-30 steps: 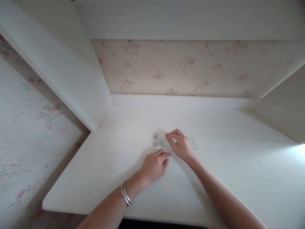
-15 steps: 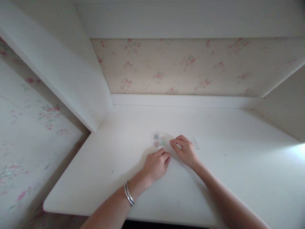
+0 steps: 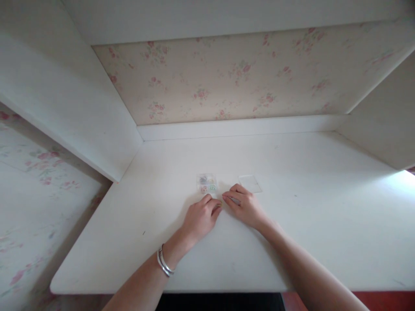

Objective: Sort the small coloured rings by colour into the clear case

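A small transparent box (image 3: pixel 206 176) lies on the white desk, with little dark, red and green items in its compartments. Just in front of it, my left hand (image 3: pixel 200 218) is closed, thumb against forefinger. A tiny yellowish thing (image 3: pixel 219 205) shows at its fingertips, too small to name. My right hand (image 3: pixel 243 207) faces it from the right with thumb and forefinger pinched together; whatever they hold cannot be made out. The two sets of fingertips nearly meet. Beyond my right hand rests a flat transparent lid (image 3: pixel 251 182), its near edge close to the fingers.
The white desk (image 3: pixel 162 172) is bounded by a left side panel (image 3: pixel 97 129), a back ledge (image 3: pixel 240 126) and a right panel (image 3: pixel 385 112). A small dark mark or scrap (image 3: pixel 144 233) lies left of my left forearm. Floral wallpaper (image 3: pixel 227 82) covers the back.
The view has shifted slightly, so the desk sits differently in the picture. My right hand has come nearer the left fingertips, and more of the lid shows. The yellowish thing is now visible.
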`<act>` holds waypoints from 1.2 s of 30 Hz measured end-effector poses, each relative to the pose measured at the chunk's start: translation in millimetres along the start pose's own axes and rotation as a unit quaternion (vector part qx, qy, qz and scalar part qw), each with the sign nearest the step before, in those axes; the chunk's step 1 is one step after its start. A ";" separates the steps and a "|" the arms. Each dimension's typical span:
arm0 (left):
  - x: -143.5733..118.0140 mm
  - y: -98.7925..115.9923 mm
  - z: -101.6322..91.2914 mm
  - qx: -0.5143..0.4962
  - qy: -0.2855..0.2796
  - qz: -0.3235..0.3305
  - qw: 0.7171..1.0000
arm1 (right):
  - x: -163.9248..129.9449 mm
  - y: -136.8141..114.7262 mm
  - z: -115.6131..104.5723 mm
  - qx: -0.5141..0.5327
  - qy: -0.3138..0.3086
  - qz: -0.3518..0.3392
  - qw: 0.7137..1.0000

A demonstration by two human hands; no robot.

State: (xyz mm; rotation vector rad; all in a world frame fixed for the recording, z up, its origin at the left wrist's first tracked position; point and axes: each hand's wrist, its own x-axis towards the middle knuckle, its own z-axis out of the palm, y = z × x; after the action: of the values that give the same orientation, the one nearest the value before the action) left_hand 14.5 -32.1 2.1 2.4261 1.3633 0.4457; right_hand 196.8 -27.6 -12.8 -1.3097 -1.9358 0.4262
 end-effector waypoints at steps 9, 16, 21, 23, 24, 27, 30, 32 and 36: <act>-0.1 -0.3 1.8 0.013 0.005 0.005 1.000 | -0.6 -4.1 -3.2 -0.039 -0.034 -0.012 0.999; 1.5 -6.0 -0.7 -0.108 0.052 0.001 0.993 | -0.5 -4.1 -6.9 -0.024 -0.047 -0.028 0.998; 10.6 -18.3 -17.8 -0.159 0.117 -0.022 0.980 | -1.1 -9.7 -10.6 -0.023 -0.100 -0.070 0.992; 17.4 -23.2 -24.6 -0.137 0.129 -0.022 0.982 | -1.5 -11.5 -10.1 -0.050 -0.111 -0.082 0.989; 21.8 -25.5 -27.2 -0.122 0.132 -0.018 0.984 | -1.8 -12.0 -9.5 -0.064 -0.114 -0.085 0.988; 38.4 -31.4 -30.2 -0.075 0.130 0.001 0.989 | -2.7 -12.3 -7.9 -0.092 -0.118 -0.087 0.985; 57.2 -36.1 -27.6 -0.028 0.116 0.009 0.993 | -3.4 -12.0 -7.6 -0.103 -0.118 -0.093 0.983; 68.1 -38.3 -24.8 -0.001 0.100 0.011 0.995 | -3.6 -12.3 -8.1 -0.107 -0.116 -0.095 0.983; 78.9 -41.4 -23.1 0.024 0.082 0.018 0.996 | -3.5 -13.2 -8.5 -0.106 -0.116 -0.094 0.983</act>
State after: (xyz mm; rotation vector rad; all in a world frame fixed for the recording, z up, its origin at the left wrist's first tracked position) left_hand 12.4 59.2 14.2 2.5050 1.4119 0.6407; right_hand 195.2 -37.4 -0.2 -1.2360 -2.3301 0.2957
